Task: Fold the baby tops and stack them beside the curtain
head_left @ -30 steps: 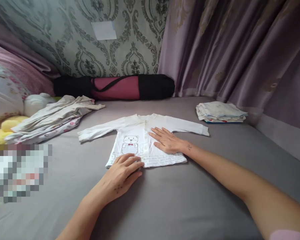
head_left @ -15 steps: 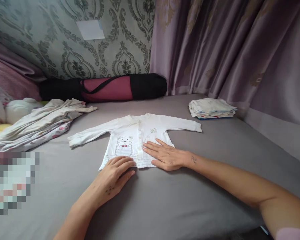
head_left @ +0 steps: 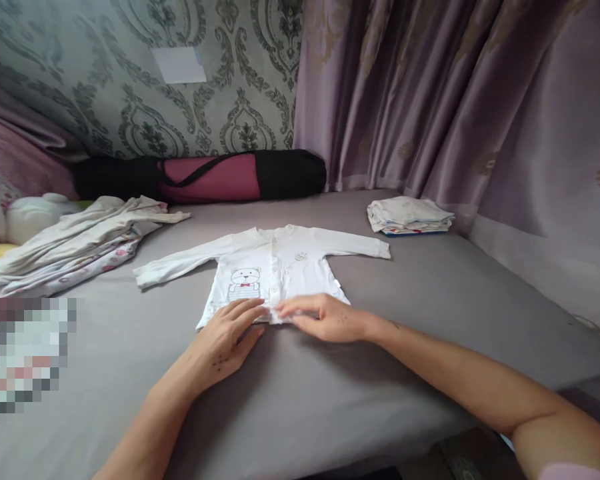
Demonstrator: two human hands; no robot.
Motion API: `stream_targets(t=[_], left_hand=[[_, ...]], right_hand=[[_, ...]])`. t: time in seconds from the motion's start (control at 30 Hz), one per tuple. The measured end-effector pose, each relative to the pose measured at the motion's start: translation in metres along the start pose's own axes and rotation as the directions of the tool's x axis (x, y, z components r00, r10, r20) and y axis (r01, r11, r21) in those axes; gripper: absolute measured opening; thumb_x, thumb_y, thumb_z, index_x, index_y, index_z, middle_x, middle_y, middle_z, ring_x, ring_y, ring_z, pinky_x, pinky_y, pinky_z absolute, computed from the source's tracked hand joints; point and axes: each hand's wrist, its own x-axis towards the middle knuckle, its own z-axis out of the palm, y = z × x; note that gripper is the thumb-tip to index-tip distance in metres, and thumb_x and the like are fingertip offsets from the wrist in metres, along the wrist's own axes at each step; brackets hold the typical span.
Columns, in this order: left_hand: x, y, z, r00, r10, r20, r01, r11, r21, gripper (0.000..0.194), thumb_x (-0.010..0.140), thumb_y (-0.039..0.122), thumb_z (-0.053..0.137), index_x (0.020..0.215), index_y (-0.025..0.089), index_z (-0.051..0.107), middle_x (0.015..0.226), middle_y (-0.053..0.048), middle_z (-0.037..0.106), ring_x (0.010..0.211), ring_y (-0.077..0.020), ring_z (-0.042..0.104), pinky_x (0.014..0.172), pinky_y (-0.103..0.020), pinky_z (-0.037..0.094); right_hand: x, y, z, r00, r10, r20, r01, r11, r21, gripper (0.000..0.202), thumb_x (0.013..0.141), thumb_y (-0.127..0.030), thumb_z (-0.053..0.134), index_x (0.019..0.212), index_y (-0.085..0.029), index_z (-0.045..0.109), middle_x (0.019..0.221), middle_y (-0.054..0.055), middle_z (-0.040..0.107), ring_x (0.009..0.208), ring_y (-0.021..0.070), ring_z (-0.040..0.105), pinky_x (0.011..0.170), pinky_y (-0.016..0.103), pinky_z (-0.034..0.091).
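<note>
A small white long-sleeved baby shirt (head_left: pixel 303 277) lies flat on the grey bed sheet, its front up and both sleeves spread out sideways. A bear with a red bow tie is printed on one side, and a button strip runs down the middle. My left hand (head_left: pixel 233 340) rests at the bottom hem below the bear, fingers stretched, thumb apart. At the hem right of the buttons is my right hand (head_left: pixel 330 320), fingers extended and thumb apart, covering part of the cloth. Neither hand visibly grips the fabric.
Loose baby clothes (head_left: pixel 95 230) lie in a heap at the left. A folded clothes stack (head_left: pixel 410 215) stands at the back right. A black and maroon long bag (head_left: pixel 215 177) lies along the wall, beside purple curtains (head_left: pixel 405 87). A blurred-out patch (head_left: pixel 20 363) covers something at left.
My right hand has come down from the shirt's front to its bottom hem, and its fingers are less spread. My left hand stays at the hem. The view has shifted slightly.
</note>
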Motion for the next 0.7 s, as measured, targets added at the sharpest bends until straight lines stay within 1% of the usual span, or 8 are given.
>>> stream_targets(t=[0.03, 0.07, 0.1, 0.2, 0.27, 0.33, 0.5, 0.7], left_hand=[[0.001, 0.003, 0.0, 1.0, 0.011, 0.012, -0.011, 1.0, 0.005, 0.037, 0.098, 0.031, 0.046, 0.133, 0.025, 0.054, 0.137, -0.008, 0.057, 0.128, -0.0257, 0.051, 0.105, -0.044, 0.046], [0.002, 0.005, 0.0, 0.999, 0.026, 0.032, -0.026, 1.0, 0.01, 0.039, 0.098, 0.031, 0.046, 0.136, 0.026, 0.051, 0.141, -0.007, 0.054, 0.132, -0.0266, 0.047, 0.108, -0.046, 0.044], [0.002, 0.007, 0.0, 0.998, 0.041, 0.054, -0.042, 0.999, 0.015, 0.041, 0.098, 0.031, 0.046, 0.139, 0.026, 0.049, 0.145, -0.007, 0.051, 0.136, -0.0277, 0.042, 0.11, -0.047, 0.041], [0.004, 0.012, 0.002, 0.991, 0.046, 0.122, -0.048, 0.999, 0.01, 0.043, 0.098, 0.032, 0.044, 0.141, 0.028, 0.047, 0.148, -0.005, 0.047, 0.142, -0.0302, 0.033, 0.113, -0.054, 0.035], [0.005, 0.013, 0.002, 0.987, 0.02, 0.16, -0.018, 1.0, -0.012, 0.043, 0.099, 0.035, 0.043, 0.141, 0.028, 0.048, 0.148, -0.006, 0.048, 0.141, -0.0295, 0.037, 0.113, -0.055, 0.034], [0.005, 0.012, 0.002, 0.983, -0.004, 0.183, 0.011, 0.999, -0.041, 0.043, 0.1, 0.038, 0.042, 0.141, 0.026, 0.048, 0.147, -0.007, 0.049, 0.139, -0.0279, 0.04, 0.114, -0.053, 0.033], [0.004, 0.009, 0.002, 0.982, -0.016, 0.188, 0.034, 0.995, -0.09, 0.045, 0.099, 0.042, 0.042, 0.141, 0.026, 0.047, 0.148, -0.007, 0.048, 0.141, -0.027, 0.037, 0.116, -0.052, 0.029], [0.002, 0.008, 0.003, 0.983, -0.019, 0.181, 0.039, 0.993, -0.109, 0.045, 0.099, 0.041, 0.043, 0.142, 0.026, 0.047, 0.149, -0.007, 0.046, 0.142, -0.0267, 0.036, 0.116, -0.053, 0.028]], right_hand=[[0.007, 0.008, -0.002, 0.996, 0.028, -0.088, -0.035, 0.996, -0.082, 0.041, 0.097, -0.027, 0.038, 0.129, -0.021, 0.062, 0.141, 0.007, 0.056, 0.133, 0.018, 0.047, 0.115, 0.038, 0.032], [0.013, 0.017, -0.004, 0.99, 0.045, -0.132, -0.069, 0.981, -0.183, 0.042, 0.097, -0.028, 0.037, 0.131, -0.019, 0.06, 0.145, 0.008, 0.051, 0.138, 0.02, 0.041, 0.118, 0.041, 0.027], [0.019, 0.026, -0.006, 0.988, 0.061, -0.142, -0.098, 0.956, -0.275, 0.044, 0.098, -0.029, 0.036, 0.135, -0.018, 0.057, 0.149, 0.01, 0.046, 0.143, 0.0216, 0.033, 0.12, 0.045, 0.021], [0.03, 0.049, -0.007, 0.992, 0.12, -0.029, -0.121, 0.895, -0.429, 0.054, 0.1, -0.04, 0.032, 0.148, -0.018, 0.041, 0.159, 0.009, 0.028, 0.149, 0.0226, 0.015, 0.121, 0.048, 0.007], [0.031, 0.057, -0.006, 0.989, 0.138, 0.049, -0.1, 0.881, -0.463, 0.059, 0.1, -0.044, 0.03, 0.153, -0.018, 0.03, 0.161, 0.008, 0.02, 0.149, 0.0218, 0.01, 0.122, 0.047, 0.003], [0.028, 0.062, -0.006, 0.988, 0.133, 0.081, -0.079, 0.877, -0.474, 0.06, 0.101, -0.045, 0.029, 0.155, -0.02, 0.025, 0.162, 0.007, 0.016, 0.15, 0.0211, 0.009, 0.122, 0.047, 0.001], [0.004, 0.07, -0.014, 0.99, 0.108, 0.09, -0.058, 0.896, -0.44, 0.056, 0.101, -0.048, 0.028, 0.154, -0.03, 0.026, 0.162, -0.001, 0.016, 0.149, 0.0221, 0.01, 0.122, 0.047, 0.002], [-0.032, 0.073, -0.025, 0.983, 0.171, 0.064, -0.124, 0.883, -0.454, 0.055, 0.102, -0.048, 0.023, 0.155, -0.03, 0.025, 0.162, -0.001, 0.017, 0.149, 0.0221, 0.009, 0.122, 0.049, 0.004]])
